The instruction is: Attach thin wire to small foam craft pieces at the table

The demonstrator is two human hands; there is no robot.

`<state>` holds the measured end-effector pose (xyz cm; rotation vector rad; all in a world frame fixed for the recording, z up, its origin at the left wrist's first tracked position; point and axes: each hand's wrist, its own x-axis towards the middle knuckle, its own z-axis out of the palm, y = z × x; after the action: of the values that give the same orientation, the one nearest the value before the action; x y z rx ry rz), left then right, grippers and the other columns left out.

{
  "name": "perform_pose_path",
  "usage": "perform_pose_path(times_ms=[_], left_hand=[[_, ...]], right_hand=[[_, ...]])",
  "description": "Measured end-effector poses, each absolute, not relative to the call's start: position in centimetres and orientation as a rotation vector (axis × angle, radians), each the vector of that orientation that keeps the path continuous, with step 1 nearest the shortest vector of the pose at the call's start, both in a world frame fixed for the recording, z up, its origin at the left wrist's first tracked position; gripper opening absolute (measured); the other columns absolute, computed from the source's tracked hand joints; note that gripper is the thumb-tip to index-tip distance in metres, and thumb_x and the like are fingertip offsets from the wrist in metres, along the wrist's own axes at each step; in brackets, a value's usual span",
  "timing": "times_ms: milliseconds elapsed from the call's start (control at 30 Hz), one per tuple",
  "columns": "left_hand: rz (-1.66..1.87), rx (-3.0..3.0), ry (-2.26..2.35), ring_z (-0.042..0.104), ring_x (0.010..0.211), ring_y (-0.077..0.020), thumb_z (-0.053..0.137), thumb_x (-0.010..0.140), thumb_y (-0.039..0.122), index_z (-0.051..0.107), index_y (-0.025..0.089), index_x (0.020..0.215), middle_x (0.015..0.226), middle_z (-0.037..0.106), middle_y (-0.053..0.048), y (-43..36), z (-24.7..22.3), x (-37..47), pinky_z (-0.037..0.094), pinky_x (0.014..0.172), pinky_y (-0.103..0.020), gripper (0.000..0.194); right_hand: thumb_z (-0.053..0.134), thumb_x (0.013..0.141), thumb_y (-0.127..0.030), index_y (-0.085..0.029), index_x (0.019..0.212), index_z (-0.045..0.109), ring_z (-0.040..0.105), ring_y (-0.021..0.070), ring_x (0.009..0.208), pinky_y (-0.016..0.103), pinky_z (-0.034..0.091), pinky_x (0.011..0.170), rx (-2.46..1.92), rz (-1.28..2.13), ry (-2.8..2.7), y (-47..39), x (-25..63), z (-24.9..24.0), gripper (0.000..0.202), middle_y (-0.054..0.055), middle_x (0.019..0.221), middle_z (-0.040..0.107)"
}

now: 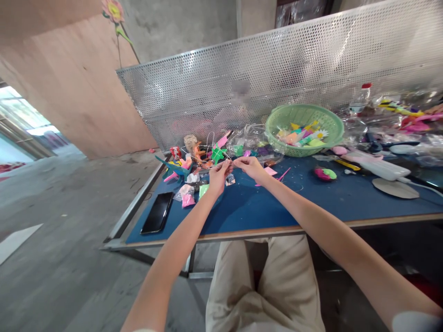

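1. Both hands, left hand [218, 175] and right hand [249, 167], pinch a thin wire [232, 161] between fingertips above the blue table [311, 198].
2. No readable writing shows; the phone [157, 212] screen is dark.

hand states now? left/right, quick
Left hand: fingers pinched shut on something small and thin above the blue table; what it is cannot be told.
Right hand: pinched shut on the other end of the same small item.
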<state>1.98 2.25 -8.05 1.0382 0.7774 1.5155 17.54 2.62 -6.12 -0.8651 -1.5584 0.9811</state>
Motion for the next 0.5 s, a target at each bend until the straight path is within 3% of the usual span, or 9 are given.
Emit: perform_pose_path(times_ms=[133,200,233,367,433,500], left_hand=[[1.092,1.604,0.983,0.066,0.063,-0.0159,0.068,0.083,0.061,0.077,0.015,0.077,0.07,0.073,-0.007,1.0,-7.4,0.9,0.053,0.068,-0.03,0.048],[1.003,2.136,1.07,0.063,0.058,-0.0167,0.068,0.085,0.056,0.072,0.016,0.062,0.057,0.067,-0.005,0.3,-6.6,0.1,0.051,0.068,-0.032,0.046],[1.121,2.337,1.106,0.063,0.06,-0.0176,0.066,0.088,0.054,0.07,0.017,0.06,0.058,0.067,-0.005,0.1,-6.0,-0.4,0.051,0.071,-0.033,0.046],[1.639,2.731,1.124,0.068,0.101,-0.0218,0.056,0.097,0.038,0.075,0.021,0.094,0.1,0.077,-0.007,-0.1,-2.9,-1.7,0.047,0.099,-0.039,0.026],[1.574,2.902,1.177,0.062,0.118,-0.0241,0.058,0.097,0.039,0.074,0.024,0.106,0.119,0.073,-0.007,0.0,-1.1,-2.0,0.042,0.106,-0.042,0.024],[1.337,3.047,1.216,0.059,0.124,-0.0261,0.06,0.096,0.044,0.069,0.025,0.122,0.129,0.069,-0.009,0.2,0.4,-2.0,0.04,0.108,-0.044,0.034]], right_hand=[[0.066,0.078,-0.049,-0.014,0.082,0.078,0.061,0.0169,0.072,0.029,0.046,0.069,-0.927,0.766,-1.616,3.4,19.7,-5.5,0.037,0.007,0.079,0.074],[0.063,0.081,-0.044,-0.014,0.083,0.079,0.064,0.0185,0.074,0.03,0.048,0.071,-0.972,0.669,-1.657,3.9,21.1,-5.4,0.034,0.008,0.083,0.076],[0.062,0.083,-0.043,-0.015,0.083,0.079,0.065,0.0189,0.074,0.031,0.048,0.071,-0.996,0.636,-1.683,4.1,21.7,-5.3,0.033,0.008,0.083,0.076],[0.06,0.086,-0.038,-0.017,0.086,0.08,0.067,0.0195,0.077,0.031,0.049,0.072,-0.999,0.571,-1.869,3.9,22.6,-4.6,0.029,0.008,0.086,0.077],[0.06,0.087,-0.036,-0.018,0.086,0.08,0.065,0.0177,0.073,0.031,0.047,0.071,-1.008,0.53,-1.982,3.3,22.4,-3.4,0.027,0.007,0.082,0.076],[0.062,0.087,-0.035,-0.017,0.084,0.079,0.058,0.0144,0.064,0.03,0.043,0.066,-1.045,0.493,-2.071,2.6,22.0,-1.6,0.025,0.005,0.073,0.072]])
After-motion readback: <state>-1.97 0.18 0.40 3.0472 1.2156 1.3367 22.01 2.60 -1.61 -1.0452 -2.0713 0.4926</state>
